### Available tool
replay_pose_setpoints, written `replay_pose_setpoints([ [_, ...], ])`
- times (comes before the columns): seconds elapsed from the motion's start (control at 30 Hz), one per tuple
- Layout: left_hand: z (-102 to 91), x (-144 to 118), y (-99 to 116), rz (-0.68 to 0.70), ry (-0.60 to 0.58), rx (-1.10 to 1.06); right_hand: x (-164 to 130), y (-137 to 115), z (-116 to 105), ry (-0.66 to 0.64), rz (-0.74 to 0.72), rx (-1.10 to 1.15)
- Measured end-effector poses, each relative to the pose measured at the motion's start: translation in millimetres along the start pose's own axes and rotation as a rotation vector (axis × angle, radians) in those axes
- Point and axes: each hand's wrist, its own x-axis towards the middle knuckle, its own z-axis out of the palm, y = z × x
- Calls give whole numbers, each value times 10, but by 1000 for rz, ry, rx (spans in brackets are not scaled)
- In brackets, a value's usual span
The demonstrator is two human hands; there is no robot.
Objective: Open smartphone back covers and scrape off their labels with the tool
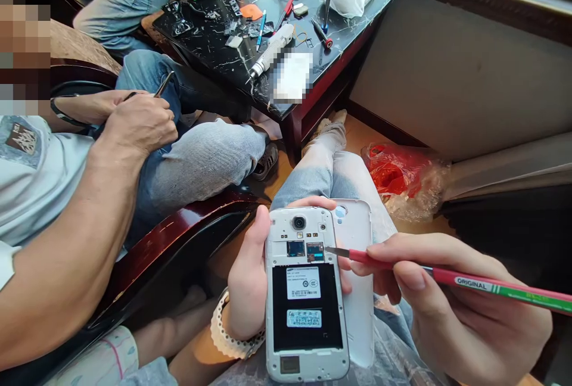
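My left hand (248, 282) is wrapped around a white smartphone (277, 290), its back off and its battery bay bare, with printed labels inside. Above the bay sit the camera lens and two card slots (315, 251). Behind the phone is the white back cover (360, 332); whether my left fingers also grip it I cannot tell. My right hand (465, 308) pinches a slim red-and-green pry tool (435, 276) marked ORIGINAL. Its narrow metal tip points left at the right-hand slot's edge; contact is unclear.
A black marbled table (214, 58) ahead carries a white screwdriver (272, 51), other screwdrivers, small parts and plastic bags. At my left, a seated person's hands (138, 118) hold a dark, thin object. A red plastic bag (393, 174) lies on the floor, right of my legs.
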Motion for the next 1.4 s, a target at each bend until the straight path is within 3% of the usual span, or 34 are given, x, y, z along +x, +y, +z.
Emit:
replay_pose_setpoints([
  [0.2,15,-9,65,-85,52,29,-28,60,-1,-1,13,25],
  [0.37,0,10,5,-13,24,38,-38,43,-2,-12,14,52],
  [1.0,13,-40,7,-16,14,-2,-113,194,1,-36,-2,146],
  [1.4,53,-53,-34,51,54,11,-56,182,11,-80,-108,166],
])
